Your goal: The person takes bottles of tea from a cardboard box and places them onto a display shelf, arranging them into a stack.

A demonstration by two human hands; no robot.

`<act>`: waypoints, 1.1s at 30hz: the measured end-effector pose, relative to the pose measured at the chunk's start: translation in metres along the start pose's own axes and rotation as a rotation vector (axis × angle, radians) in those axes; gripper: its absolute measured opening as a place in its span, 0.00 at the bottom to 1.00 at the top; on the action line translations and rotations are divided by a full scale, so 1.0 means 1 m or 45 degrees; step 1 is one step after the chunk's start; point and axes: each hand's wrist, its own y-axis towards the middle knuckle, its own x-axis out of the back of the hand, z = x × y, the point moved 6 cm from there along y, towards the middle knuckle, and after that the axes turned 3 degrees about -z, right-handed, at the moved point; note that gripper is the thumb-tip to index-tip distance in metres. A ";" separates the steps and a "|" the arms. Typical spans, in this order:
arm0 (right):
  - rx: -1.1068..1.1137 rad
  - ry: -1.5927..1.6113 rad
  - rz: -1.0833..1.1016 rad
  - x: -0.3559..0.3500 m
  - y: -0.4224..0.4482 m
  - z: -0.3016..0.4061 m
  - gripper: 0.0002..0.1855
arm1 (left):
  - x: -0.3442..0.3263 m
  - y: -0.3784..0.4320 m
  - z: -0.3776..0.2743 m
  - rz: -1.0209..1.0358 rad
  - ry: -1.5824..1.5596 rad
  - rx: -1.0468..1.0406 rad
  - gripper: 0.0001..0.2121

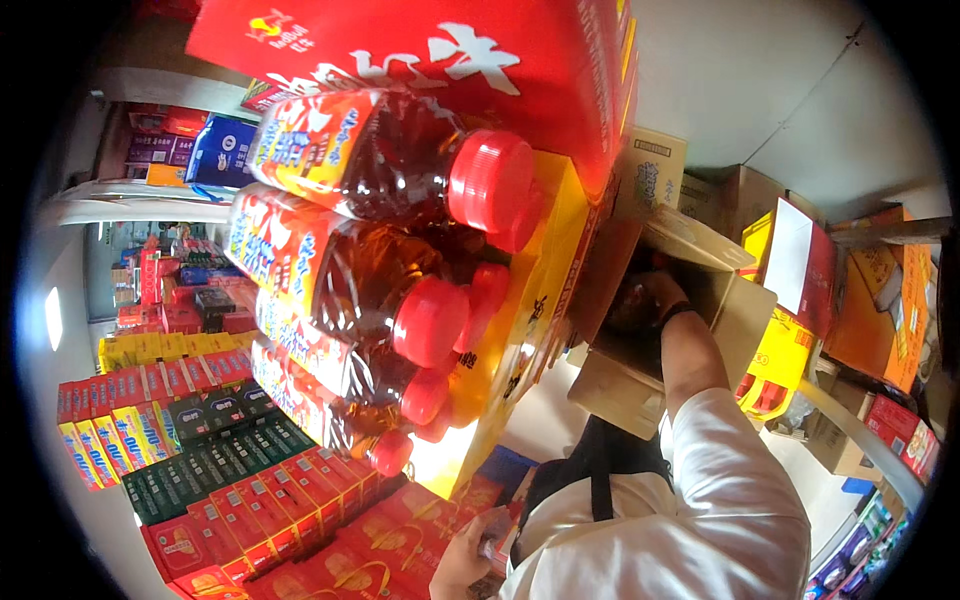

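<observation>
My right hand (654,294) reaches deep into an open cardboard box (731,315), beside a dark, shiny rounded thing (631,306). Shadow hides the fingers, so I cannot tell whether they grip it. My left hand (459,559) is low in the view, its fingers closed around a piece of clear plastic (495,521), partly hidden. Ahead of me, dark amber drink bottles with red caps (431,321) and red-yellow labels lie on their sides in stacked rows. They rest against a yellow carton (525,330).
A big red Red Bull carton (420,45) rises behind the bottles. Red gift boxes (375,547) and dark green boxes (217,442) are stacked at lower left. To the right are a yellow-and-red bag (780,360), an orange carton (877,300) and a curved pale rail (862,435).
</observation>
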 end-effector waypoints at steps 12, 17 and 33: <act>0.479 -0.157 -0.005 0.064 -0.161 0.165 0.47 | 0.010 0.039 0.021 0.079 -0.170 -0.555 0.31; 0.665 0.115 -0.319 0.121 -0.360 0.230 0.35 | 0.023 0.083 -0.018 0.273 -0.148 -0.742 0.35; 1.410 1.256 -0.861 -0.018 -0.703 0.269 0.41 | 0.011 0.027 -0.074 1.719 -0.973 -0.022 0.28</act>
